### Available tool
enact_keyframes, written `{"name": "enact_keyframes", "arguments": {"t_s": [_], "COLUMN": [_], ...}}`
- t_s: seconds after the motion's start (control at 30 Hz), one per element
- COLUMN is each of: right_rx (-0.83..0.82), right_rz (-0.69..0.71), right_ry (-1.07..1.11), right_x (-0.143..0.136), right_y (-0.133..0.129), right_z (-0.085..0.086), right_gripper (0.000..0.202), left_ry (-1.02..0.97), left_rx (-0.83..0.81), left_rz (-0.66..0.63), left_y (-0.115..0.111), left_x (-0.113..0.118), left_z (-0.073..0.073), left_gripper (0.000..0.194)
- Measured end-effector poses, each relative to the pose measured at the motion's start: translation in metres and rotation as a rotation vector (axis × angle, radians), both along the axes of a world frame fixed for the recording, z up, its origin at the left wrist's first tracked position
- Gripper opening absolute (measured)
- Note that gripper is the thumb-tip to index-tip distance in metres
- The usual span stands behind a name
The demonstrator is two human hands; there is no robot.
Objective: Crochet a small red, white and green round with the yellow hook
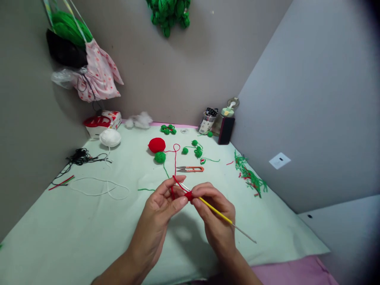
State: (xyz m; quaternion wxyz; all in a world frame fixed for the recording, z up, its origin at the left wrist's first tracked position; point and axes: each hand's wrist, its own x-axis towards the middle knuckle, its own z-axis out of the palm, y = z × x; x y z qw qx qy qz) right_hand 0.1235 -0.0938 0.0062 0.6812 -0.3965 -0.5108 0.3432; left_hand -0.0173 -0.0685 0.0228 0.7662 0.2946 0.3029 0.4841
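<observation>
My left hand (162, 213) pinches a small red crochet piece (189, 196) between thumb and fingers, with red yarn looped over its index finger. A crochet hook (215, 209) with a yellow grip is held by my right hand (218, 215), whose fingertips also meet the red piece. The hook's metal end reaches past the work toward the left fingers. From the left hand the strand runs up to a red yarn ball (156, 145). Just beyond my hands lie thread snips (190, 169) with an orange handle. A green yarn ball (160, 157) touches the red one.
Small green crochet pieces (198, 151) lie behind the snips. Yarn scraps (249, 174) are along the right edge. A phone (226, 130) leans near a tin (207, 122) at the back. On the left are a white yarn ball (110, 137) and black cords (81, 157).
</observation>
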Motion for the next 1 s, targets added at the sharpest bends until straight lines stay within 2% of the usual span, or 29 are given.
{"name": "enact_keyframes", "arguments": {"t_s": [0.13, 0.2, 0.37, 0.43, 0.5, 0.57, 0.63, 0.67, 0.73, 0.9, 1.0], "right_rx": [-0.062, -0.078, -0.111, -0.064, 0.051, 0.195, 0.296, 0.314, 0.265, -0.029, -0.092], "right_rz": [0.000, 0.011, 0.066, 0.052, -0.050, -0.208, -0.313, -0.324, -0.257, 0.033, 0.114], "right_ry": [0.061, 0.099, 0.119, -0.012, -0.272, -0.580, -0.741, -0.727, -0.550, 0.022, 0.104], "right_x": [0.005, 0.006, 0.008, 0.008, 0.009, 0.008, 0.006, 0.005, 0.003, 0.007, 0.012], "right_y": [-0.001, 0.001, 0.001, -0.002, -0.006, -0.010, -0.013, -0.014, -0.013, -0.004, -0.002], "right_z": [-0.007, -0.009, -0.001, 0.002, 0.002, 0.000, -0.003, -0.005, -0.006, 0.000, 0.003], "right_gripper": [0.004, 0.009, 0.016, 0.012, 0.015, 0.031, 0.046, 0.048, 0.044, 0.013, 0.018], "left_ry": [0.020, 0.052, 0.074, 0.074, 0.096, 0.114, 0.113, 0.108, 0.097, 0.073, 0.073], "left_rx": [0.024, 0.030, 0.051, 0.057, 0.060, 0.061, 0.055, 0.047, 0.023, -0.007, 0.000], "left_rz": [0.000, -0.012, -0.025, -0.020, -0.012, -0.023, -0.054, -0.071, -0.097, -0.153, -0.164], "left_y": [-0.001, -0.002, -0.002, -0.002, -0.003, -0.003, -0.004, -0.003, -0.002, 0.004, 0.006], "left_x": [-0.004, -0.005, -0.006, -0.005, -0.005, -0.004, -0.004, -0.004, -0.005, -0.009, -0.011], "left_z": [0.001, 0.000, -0.002, -0.002, -0.004, -0.005, -0.006, -0.006, -0.004, 0.002, 0.002], "left_gripper": [0.042, 0.044, 0.051, 0.053, 0.054, 0.056, 0.058, 0.058, 0.055, 0.047, 0.044]}}
